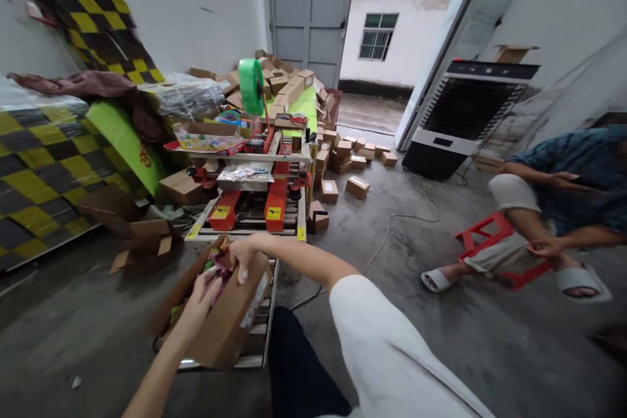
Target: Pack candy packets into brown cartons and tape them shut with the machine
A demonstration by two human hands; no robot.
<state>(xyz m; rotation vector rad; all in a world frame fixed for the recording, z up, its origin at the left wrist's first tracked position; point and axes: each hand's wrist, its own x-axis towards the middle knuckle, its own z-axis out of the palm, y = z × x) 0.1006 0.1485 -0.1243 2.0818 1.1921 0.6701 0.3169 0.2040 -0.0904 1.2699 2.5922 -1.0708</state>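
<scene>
An open cardboard box (228, 326) sits tilted in my view on a short roller conveyor (259, 343), with a white label on its right side. Colourful packets (223, 277), purple, green and red, lie inside it. My left hand (206, 292) reaches over the near part of the opening, its fingers curled at the packets; what they grip is hidden. At the far end, my right hand (245, 256) is closed over the box's right rim, with the thumb outside and the other fingers partly hidden inside.
Beyond the conveyor stands a red carton-sealing machine (277, 202) with a green tape roll (251, 86). Small cartons (357, 187) litter the floor and pile behind it. At right a person (578, 189) sits near a red stool (484, 235); a cable (386, 235) crosses the floor.
</scene>
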